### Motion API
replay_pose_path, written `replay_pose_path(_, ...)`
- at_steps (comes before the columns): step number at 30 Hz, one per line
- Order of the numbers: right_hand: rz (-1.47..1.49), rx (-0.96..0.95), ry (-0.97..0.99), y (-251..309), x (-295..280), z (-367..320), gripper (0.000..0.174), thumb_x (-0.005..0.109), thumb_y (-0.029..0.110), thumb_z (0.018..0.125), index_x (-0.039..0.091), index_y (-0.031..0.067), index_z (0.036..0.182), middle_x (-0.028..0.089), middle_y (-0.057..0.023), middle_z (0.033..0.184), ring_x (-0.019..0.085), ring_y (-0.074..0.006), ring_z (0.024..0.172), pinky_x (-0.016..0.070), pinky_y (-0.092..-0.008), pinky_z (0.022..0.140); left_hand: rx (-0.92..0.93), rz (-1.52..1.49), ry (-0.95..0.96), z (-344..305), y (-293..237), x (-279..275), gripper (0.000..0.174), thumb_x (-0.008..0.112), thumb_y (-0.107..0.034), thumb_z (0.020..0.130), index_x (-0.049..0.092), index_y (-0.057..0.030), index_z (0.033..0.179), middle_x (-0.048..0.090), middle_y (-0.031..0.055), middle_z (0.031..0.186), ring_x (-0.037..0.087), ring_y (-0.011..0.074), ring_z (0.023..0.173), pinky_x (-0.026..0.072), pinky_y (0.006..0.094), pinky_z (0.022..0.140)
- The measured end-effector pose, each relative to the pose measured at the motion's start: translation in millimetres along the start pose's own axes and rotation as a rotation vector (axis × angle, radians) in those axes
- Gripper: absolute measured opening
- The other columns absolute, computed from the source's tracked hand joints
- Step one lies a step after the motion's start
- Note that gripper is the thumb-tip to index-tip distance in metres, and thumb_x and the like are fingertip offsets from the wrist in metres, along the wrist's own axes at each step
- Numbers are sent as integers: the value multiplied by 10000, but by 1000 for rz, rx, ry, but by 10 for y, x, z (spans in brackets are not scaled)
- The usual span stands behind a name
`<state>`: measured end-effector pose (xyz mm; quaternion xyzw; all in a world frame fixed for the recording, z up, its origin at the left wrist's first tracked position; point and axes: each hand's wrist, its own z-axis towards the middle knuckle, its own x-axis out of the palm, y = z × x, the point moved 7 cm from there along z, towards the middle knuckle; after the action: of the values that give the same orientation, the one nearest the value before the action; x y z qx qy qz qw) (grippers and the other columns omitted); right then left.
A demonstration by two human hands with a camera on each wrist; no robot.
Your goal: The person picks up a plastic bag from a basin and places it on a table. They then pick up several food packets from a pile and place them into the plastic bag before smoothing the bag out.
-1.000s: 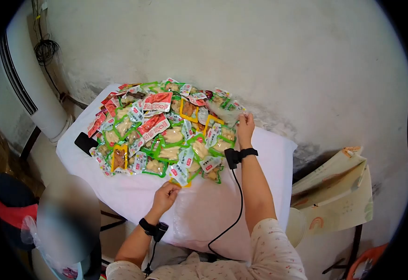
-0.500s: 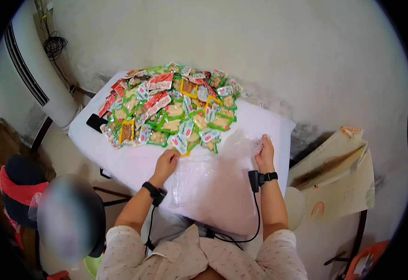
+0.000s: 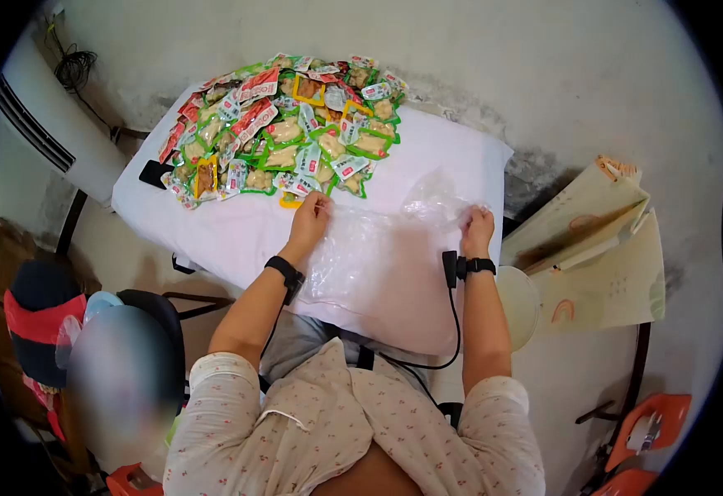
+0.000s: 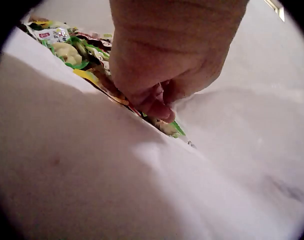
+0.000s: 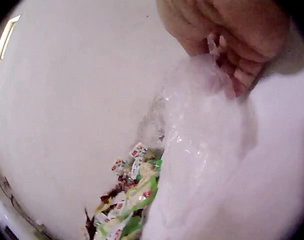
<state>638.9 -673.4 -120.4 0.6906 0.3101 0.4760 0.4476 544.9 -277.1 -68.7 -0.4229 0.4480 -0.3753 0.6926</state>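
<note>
A clear plastic bag (image 3: 353, 256) is stretched between my two hands over the near part of the white-covered table. My left hand (image 3: 307, 225) pinches its upper left edge, close to the near side of a heap of snack packets (image 3: 283, 153). At the bag's upper right corner, my right hand (image 3: 478, 231) grips the bunched film. In the right wrist view, the crinkled plastic (image 5: 197, 125) hangs from curled fingers (image 5: 244, 75). The left wrist view shows the thumb and fingers (image 4: 162, 111) closed together, with packets behind them.
The white cloth (image 3: 452, 157) covers the table, whose back edge lies near the wall. A dark phone-like object (image 3: 155, 174) sits left of the heap. Folded cream boards (image 3: 593, 248) stand to the right, and a chair with red and dark cloth (image 3: 43, 310) is at the left.
My right hand has come back from the heap's right side toward me, drawing the plastic bag out over the near table. The left hand keeps to the heap's near edge. The head view has shifted.
</note>
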Motion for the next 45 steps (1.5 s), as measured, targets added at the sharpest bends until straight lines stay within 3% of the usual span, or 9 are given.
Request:
replay_pose_path(8,-910,-506,-98,97,20,-275,820,655,68,742,198,23,1422,504,-172,1180,548,-230,902,464,-280,803,-115,-132,303,-212,42,157,387,522,49,780,548,-65,1149,578,26,1066,500,118,824,426,232,744)
replay_pose_path(11,-538,-298,31,211,5,-287,755,614,20,768,228,34,1416,538,-126,1100,545,-179,818,471,-265,723,474,492,138,-176,-738,92,389,594,-10,759,553,-70,1142,570,83,1125,524,227,975,431,308,853)
replay_pose_path(16,-107,-174,-83,345,-49,-384,649,538,-49,805,281,43,1393,553,-51,942,486,-91,677,423,-220,586,652,917,329,216,-827,465,390,657,-129,722,588,-155,1105,423,126,1334,321,331,1279,257,565,1016)
replay_pose_path(21,-7,-90,-37,490,-73,-441,616,521,-33,826,290,60,1389,589,-64,952,456,-63,633,385,-189,546,539,1186,476,433,-628,441,409,654,-208,750,566,-164,1146,355,131,1405,271,343,1320,187,539,1060)
replay_pose_path(28,-113,-177,484,1303,1158,-925,638,539,34,831,270,81,1408,589,-151,1140,453,-49,628,380,-166,547,110,7,392,487,-947,420,892,742,-277,722,220,-41,1406,267,245,1417,293,354,1305,280,396,1054)
replay_pose_path(35,114,42,811,1139,2057,-1231,633,564,108,857,254,71,1408,589,-135,1134,505,-69,691,436,-201,609,-323,-888,391,380,-1086,493,542,616,-138,828,391,-48,1312,520,82,1185,531,171,1012,471,332,867)
replay_pose_path(37,179,58,783,977,2011,-1203,625,569,166,877,253,51,1403,569,-147,1169,529,-97,749,455,-230,641,-344,-765,261,376,-874,162,490,614,-124,824,434,-48,1273,543,67,1136,544,169,973,481,321,850)
replay_pose_path(41,-913,-492,601,146,1396,-866,691,651,345,811,369,-2,1337,559,-169,1157,578,-229,877,470,-319,718,-281,-651,-194,192,-246,-903,423,609,-99,812,498,-30,1214,566,-26,840,530,82,727,454,228,599)
replay_pose_path(45,-1297,-292,696,-36,1320,-1217,511,680,355,753,553,5,1104,607,-152,988,584,-292,854,466,-350,738,-434,-418,-407,-219,652,-1678,372,617,-114,803,522,-17,1150,543,-22,738,484,93,593,385,243,485)
